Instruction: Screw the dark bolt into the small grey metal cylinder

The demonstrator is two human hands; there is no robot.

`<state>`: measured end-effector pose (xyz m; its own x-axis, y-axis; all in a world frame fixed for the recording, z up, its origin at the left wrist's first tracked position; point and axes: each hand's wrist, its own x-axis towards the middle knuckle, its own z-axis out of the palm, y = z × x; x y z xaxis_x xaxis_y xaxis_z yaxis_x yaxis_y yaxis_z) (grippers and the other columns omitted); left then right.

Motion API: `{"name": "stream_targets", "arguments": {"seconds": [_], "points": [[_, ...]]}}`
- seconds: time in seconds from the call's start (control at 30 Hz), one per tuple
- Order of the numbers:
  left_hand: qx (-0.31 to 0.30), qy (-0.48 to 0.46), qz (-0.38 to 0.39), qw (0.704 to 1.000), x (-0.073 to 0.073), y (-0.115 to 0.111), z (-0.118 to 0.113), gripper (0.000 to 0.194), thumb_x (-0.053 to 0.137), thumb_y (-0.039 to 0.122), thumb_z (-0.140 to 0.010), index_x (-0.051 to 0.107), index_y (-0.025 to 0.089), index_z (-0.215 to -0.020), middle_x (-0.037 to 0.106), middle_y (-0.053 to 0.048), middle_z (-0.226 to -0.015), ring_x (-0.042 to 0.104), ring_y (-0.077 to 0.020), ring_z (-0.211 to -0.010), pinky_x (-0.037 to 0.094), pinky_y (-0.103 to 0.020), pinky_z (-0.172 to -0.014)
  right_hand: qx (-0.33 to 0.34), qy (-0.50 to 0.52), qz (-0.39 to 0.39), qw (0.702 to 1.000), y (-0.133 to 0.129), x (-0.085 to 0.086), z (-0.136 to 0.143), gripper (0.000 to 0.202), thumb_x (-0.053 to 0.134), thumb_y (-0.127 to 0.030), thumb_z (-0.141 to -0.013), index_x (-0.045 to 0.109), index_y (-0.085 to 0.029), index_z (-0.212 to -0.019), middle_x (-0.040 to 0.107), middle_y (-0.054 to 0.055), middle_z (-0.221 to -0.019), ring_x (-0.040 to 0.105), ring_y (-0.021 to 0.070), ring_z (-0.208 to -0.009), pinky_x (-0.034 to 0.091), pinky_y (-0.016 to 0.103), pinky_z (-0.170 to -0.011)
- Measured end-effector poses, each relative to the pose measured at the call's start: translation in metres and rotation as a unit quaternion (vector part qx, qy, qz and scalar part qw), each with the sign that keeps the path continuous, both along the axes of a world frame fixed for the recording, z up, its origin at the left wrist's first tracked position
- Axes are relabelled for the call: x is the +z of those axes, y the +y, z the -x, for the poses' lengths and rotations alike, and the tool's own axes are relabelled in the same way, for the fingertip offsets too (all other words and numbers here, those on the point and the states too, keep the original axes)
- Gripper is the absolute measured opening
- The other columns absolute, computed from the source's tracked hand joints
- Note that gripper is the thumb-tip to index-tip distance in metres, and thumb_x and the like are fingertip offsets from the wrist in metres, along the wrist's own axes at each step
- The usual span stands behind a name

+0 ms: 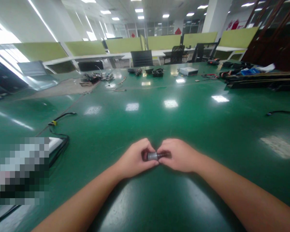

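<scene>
Far left of green table (154,124): 1 pixelated object (21,164), identity unclear; beyond it, 1 yellow piece (54,123) on black cable (64,115). Farther back, 1 tangled heap (96,78), parts uncountable. Centre: my left hand (134,158) grasps 1 small grey cylinder (152,156), which lies between my 2 hands; table contact unclear. My right hand (180,155) pinches its darker right end. Behind, 1 silver box (188,71). Right: long dark bars (253,83), count unclear; 1 thin lead (284,112) at edge.
</scene>
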<state>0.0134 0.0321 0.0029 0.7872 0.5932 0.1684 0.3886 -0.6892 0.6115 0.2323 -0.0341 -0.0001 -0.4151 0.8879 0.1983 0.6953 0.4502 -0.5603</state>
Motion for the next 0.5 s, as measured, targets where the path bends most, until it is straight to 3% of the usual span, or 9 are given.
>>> {"name": "stream_targets", "arguments": {"seconds": [0.2, 0.5], "points": [[0.0, 0.011, 0.017, 1.0, 0.0, 0.0, -0.001, 0.024, 0.076, 0.033, -0.08, 0.059, 0.017, -0.086, 0.057, 0.001, -0.079, 0.053, -0.0132, -0.069, 0.039, -0.024, -0.061, -0.019, 0.013, -0.006, 1.0, -0.005, 0.001, -0.007, 0.016, 0.073, -0.02, -0.08, 0.07, -0.019, -0.096, 0.068, 0.002, -0.091, 0.058, 0.0158, -0.084, 0.042, 0.027, -0.073], [0.0, 0.004, 0.011, 1.0, 0.001, 0.001, -0.001, 0.026, 0.078, 0.033, -0.079, 0.059, 0.018, -0.086, 0.056, 0.002, -0.079, 0.052, -0.0133, -0.069, 0.038, -0.024, -0.062, -0.01, 0.029, -0.03, 0.999, 0.0, -0.009, 0.0, 0.007, 0.07, -0.017, -0.082, 0.07, -0.02, -0.089, 0.068, 0.001, -0.085, 0.059, 0.0152, -0.082, 0.042, 0.027, -0.074]]}}
